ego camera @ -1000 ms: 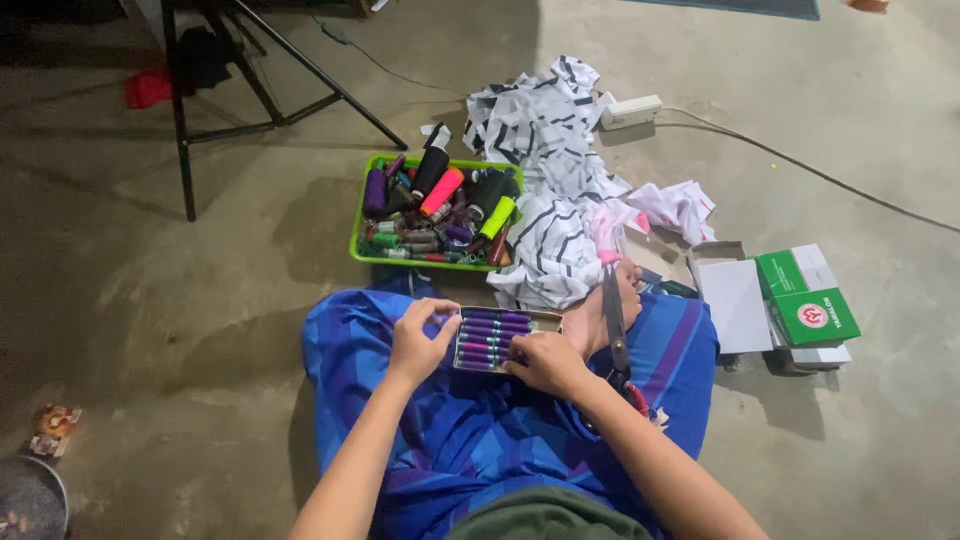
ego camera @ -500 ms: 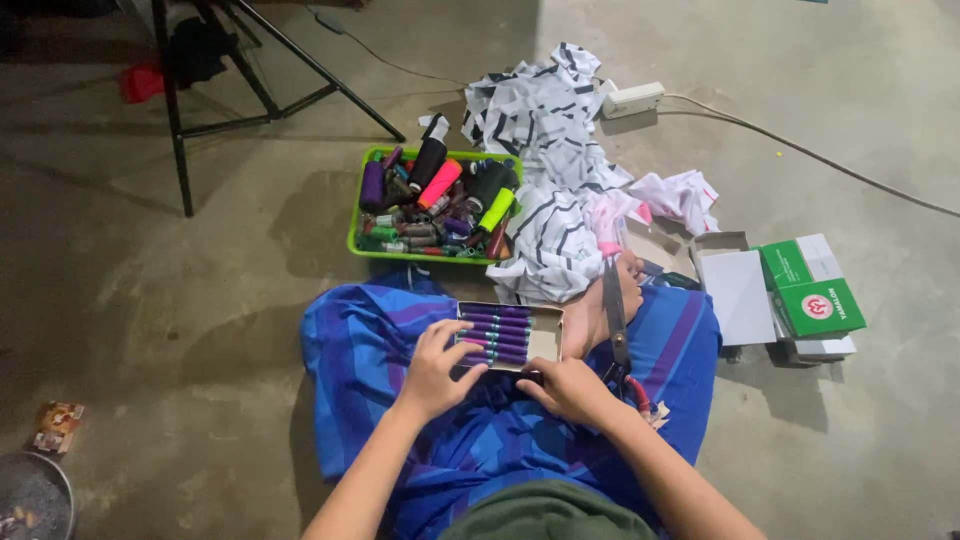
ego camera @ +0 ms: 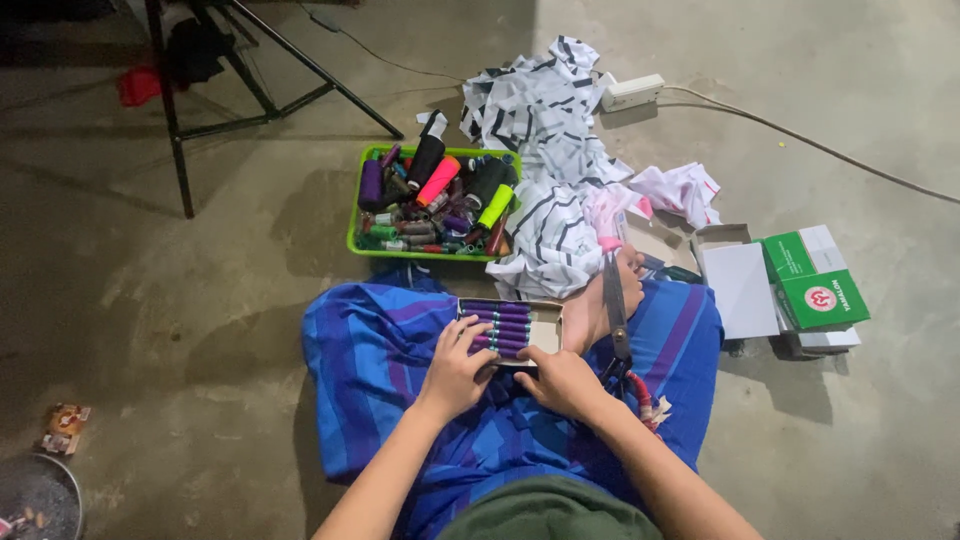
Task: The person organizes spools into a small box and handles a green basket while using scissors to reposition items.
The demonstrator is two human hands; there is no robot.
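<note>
- Left hand (ego camera: 457, 372) and right hand (ego camera: 560, 380) grip a flat cardboard box of purple thread spools (ego camera: 507, 329) — mid-frame.
- Spools lie side to side, on smooth blue striped cloth (ego camera: 370, 360).

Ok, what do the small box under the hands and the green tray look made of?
Small box: likely thin cardboard, matte pale inside, with folded flat walls; it holds purple spools. Both hands rest on it. Green tray: looks like moulded plastic, bright and smooth, with a thin rounded rim.
</note>
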